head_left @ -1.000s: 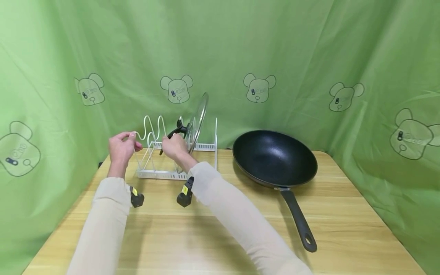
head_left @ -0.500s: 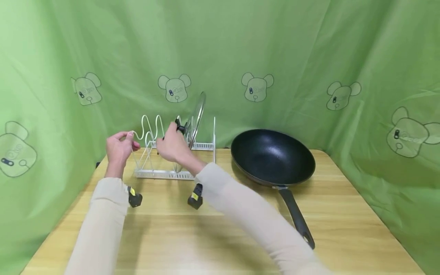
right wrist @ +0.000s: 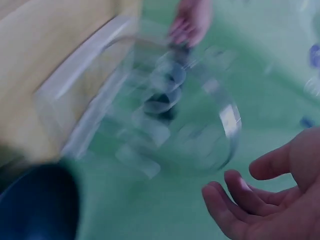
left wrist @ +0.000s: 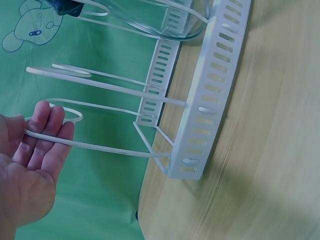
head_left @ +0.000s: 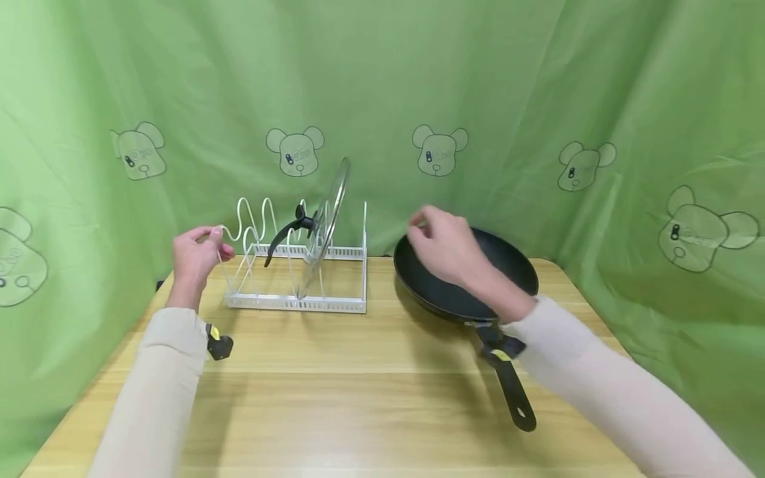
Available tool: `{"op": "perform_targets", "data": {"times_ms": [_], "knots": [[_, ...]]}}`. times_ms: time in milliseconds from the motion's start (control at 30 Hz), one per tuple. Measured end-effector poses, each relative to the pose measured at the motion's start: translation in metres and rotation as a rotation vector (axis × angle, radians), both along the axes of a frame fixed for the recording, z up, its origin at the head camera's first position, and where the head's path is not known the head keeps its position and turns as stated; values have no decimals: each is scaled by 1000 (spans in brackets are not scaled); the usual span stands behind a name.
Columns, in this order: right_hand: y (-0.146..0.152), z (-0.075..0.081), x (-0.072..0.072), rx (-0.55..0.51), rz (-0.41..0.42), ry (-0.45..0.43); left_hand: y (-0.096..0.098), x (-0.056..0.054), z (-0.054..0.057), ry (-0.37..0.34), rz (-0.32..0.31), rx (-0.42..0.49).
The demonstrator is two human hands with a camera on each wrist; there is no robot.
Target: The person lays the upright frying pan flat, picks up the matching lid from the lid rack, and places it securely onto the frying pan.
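A white wire rack stands at the left rear of the table. In the left wrist view, my left hand pinches the rack's end wire between thumb and fingers. Upright in the rack leans a glass pan lid with a metal rim, its black handle facing left. My right hand is over the black wok, hiding part of its bowl. The right wrist view shows that right hand with loosely bent fingers and nothing between them, the lid blurred beyond.
The wok's long handle points toward the table's front right. A green curtain with bear-head prints surrounds the wooden table at the back and sides. A small black device sits at each wrist.
My right hand has left the lid's handle and swung right to above the wok. The lid stays standing in the rack, and my left hand keeps its hold on the end wire.
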State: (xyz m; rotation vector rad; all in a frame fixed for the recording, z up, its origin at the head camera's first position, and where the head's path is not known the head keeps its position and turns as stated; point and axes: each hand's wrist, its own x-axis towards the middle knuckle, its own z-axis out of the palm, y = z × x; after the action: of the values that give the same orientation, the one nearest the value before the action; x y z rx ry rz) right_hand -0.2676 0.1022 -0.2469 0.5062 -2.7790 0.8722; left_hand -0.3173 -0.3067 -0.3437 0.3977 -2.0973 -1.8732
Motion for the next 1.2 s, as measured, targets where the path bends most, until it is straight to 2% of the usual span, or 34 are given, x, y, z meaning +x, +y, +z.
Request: {"op": "perform_targets", "data": {"times_ms": [133, 233, 300, 400, 500, 567, 700, 833, 1000, 1200], "knots": [[54, -29, -2, 128, -63, -24, 0, 0, 0, -30, 9, -80], [86, -49, 4, 216, -75, -108, -1, 0, 1, -32, 7, -102], [103, -60, 8, 269, -66, -203, -2, 0, 2, -23, -1, -87], [124, -76, 13, 242, -27, -435, -4, 0, 3, -6, -15, -56], [140, -97, 19, 92, 2, -671, -5, -1, 3, -11, -20, -74], [146, -114, 23, -59, 9, -767, -5, -1, 3, -24, -29, -101], [146, -142, 32, -390, 29, -881, -6, -1, 2, -36, -58, -150], [139, -155, 39, -653, -34, -935, -5, 1, 3, -45, -63, -193], [131, -156, 44, -794, -141, -952, 2, 2, 5, -86, -21, -285], [130, -154, 45, -826, -149, -954, 4, 0, 9, -93, -30, -348]]}}
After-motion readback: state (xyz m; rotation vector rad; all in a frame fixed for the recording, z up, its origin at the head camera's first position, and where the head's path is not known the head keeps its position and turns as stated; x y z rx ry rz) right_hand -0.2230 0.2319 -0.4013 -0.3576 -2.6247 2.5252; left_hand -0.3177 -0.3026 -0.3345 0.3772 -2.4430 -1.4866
